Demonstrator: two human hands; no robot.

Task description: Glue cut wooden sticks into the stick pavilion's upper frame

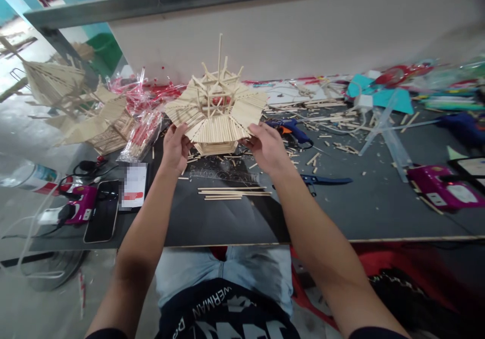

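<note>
A pale model pagoda (214, 122), built from thin wooden sticks, is held between my two hands over the table. Its sloping roof panels fan outward, and one long stick rises from the top. My left hand (176, 149) grips the roof's near left edge, thumb above and fingers curled below. At the near right edge, my right hand (268, 147) pinches the roof in the same way. The fingers under the roof are partly hidden. Several loose sticks (235, 193) lie on the dark tabletop nearer to me, below a clear ruler (223, 176).
Blue scissors (322, 180) and a blue glue gun (293, 129) lie to the right. Purple power strips (447, 187) sit at both sides. Phones (101, 211), bagged red-tipped sticks (142, 136) and another stick model (102, 122) are on the left. Stick scraps litter the table.
</note>
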